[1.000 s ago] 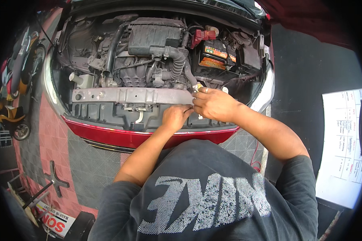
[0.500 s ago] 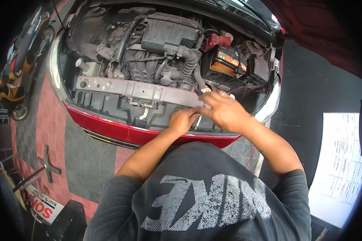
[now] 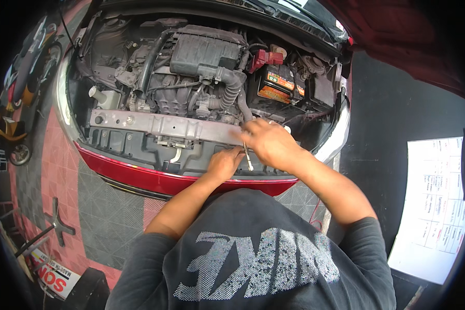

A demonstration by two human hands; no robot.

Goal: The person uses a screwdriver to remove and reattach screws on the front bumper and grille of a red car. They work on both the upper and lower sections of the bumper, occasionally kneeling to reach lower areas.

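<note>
Both hands meet over the front crossmember (image 3: 160,125) of a red car's open engine bay. A slim silver metal tool (image 3: 248,159) slants down between them; its upper part is hidden and I cannot make out its kind. My left hand (image 3: 225,164) is closed, its fingertips against the tool's upper part, and what they pinch is covered. My right hand (image 3: 269,143) arches above the tool, palm down, its fingertips smeared by motion over the crossmember. Behind it runs a ribbed intake hose (image 3: 233,92).
A battery (image 3: 278,85) with a red terminal cover (image 3: 265,60) sits at the right of the bay. The black air filter box (image 3: 204,51) is behind the hose. My torso leans near the red bumper (image 3: 139,170). A printed sheet (image 3: 431,206) lies far right; a wheel brace (image 3: 57,223) stands left.
The whole view has shifted, so the car and hands appear a little further left. My right hand stays over the tool, its fingers moving. The left hand keeps its place beside it.
</note>
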